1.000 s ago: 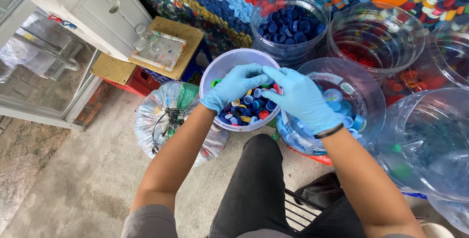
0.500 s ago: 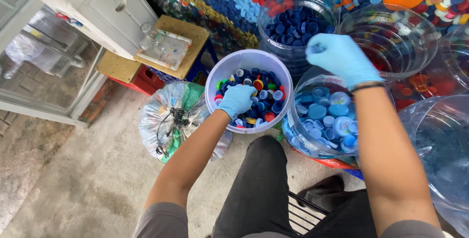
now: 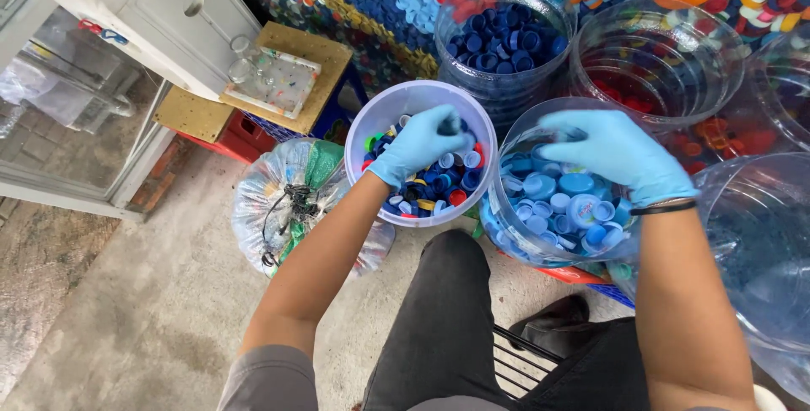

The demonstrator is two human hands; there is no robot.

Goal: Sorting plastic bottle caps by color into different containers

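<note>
Left hand in a blue glove (image 3: 419,145) is down inside the pale lilac plastic bucket of mixed-colour bottle caps (image 3: 384,116), fingers curled around a dark cap (image 3: 449,125). Right hand, also gloved blue (image 3: 618,154), hovers palm-down over the clear plastic jar of light-blue caps (image 3: 564,204) just beside it; whether it holds anything, I cannot tell. A tied clear plastic bag (image 3: 291,200) sits left of the bucket.

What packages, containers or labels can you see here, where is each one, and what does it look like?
White tub: under the left hand, round, mixed-colour caps.
Clear container: under the right hand, light blue caps.
Clear jar: behind the tub, dark blue caps.
Plastic bag: on the floor at left, tied, clear and green.
No labels or screens show.
</note>
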